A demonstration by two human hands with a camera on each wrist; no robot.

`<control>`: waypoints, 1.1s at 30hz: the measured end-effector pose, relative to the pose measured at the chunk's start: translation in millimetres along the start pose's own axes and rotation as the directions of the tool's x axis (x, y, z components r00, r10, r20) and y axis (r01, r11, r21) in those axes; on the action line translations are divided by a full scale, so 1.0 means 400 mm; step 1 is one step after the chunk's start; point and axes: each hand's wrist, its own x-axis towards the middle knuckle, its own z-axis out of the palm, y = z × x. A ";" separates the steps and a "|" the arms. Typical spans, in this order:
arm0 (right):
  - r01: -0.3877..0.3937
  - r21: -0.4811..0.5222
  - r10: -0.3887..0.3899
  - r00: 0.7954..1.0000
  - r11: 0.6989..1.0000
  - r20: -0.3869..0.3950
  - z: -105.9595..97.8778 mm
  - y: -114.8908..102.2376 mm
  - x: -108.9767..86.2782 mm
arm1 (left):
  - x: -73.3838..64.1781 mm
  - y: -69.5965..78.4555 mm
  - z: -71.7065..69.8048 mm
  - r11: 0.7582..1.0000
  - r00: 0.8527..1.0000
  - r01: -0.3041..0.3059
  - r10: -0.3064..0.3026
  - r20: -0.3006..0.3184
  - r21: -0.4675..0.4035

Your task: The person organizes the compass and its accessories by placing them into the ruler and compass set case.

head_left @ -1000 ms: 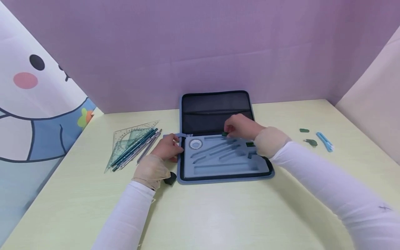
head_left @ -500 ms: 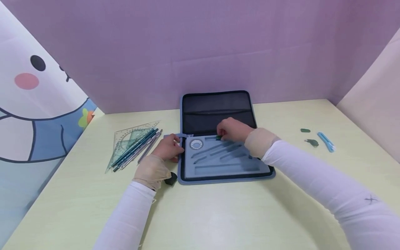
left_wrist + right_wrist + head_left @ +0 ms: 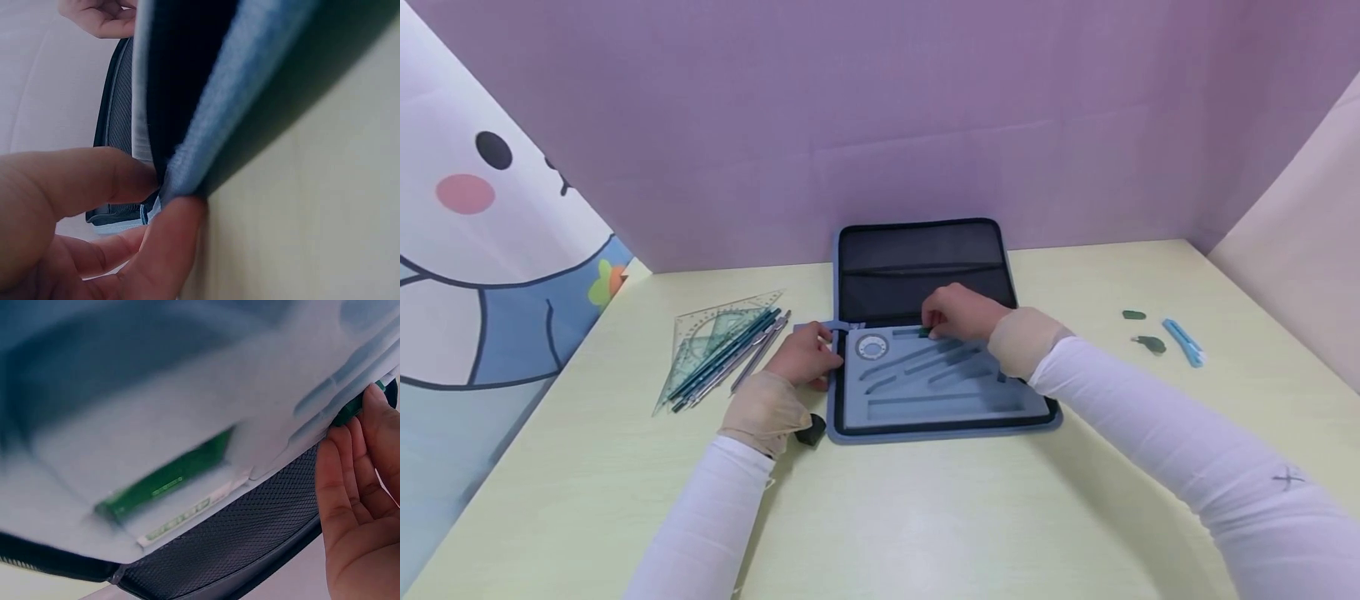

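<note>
An open blue zip case lies in the middle of the table, with a grey foam insert cut into slots. My left hand pinches the case's left edge between thumb and finger. My right hand reaches over the insert's upper part and holds a small green piece at a slot there. In the right wrist view its fingertips lie on that green piece. A flat green bar sits in another slot.
Clear set squares with pencils and metal drawing tools lie left of the case. A dark small object rests by my left wrist. Two green bits and a light blue tool lie at the right. Panels wall in the table.
My right hand has moved left with the green piece, from the insert's upper middle to a slot nearer the round recess. The left hand has stayed on the case's edge.
</note>
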 end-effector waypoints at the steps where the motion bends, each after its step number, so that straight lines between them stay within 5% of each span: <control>1: 0.002 0.000 -0.002 1.000 1.000 0.001 0.000 0.000 0.000 | 0.000 0.000 0.000 1.000 1.000 -0.003 0.003 0.001 0.001; 33: -0.062 -0.206 0.053 0.997 0.977 -0.050 0.021 -0.044 0.008 | -0.001 0.009 -0.005 0.999 0.999 0.031 -0.031 0.013 0.016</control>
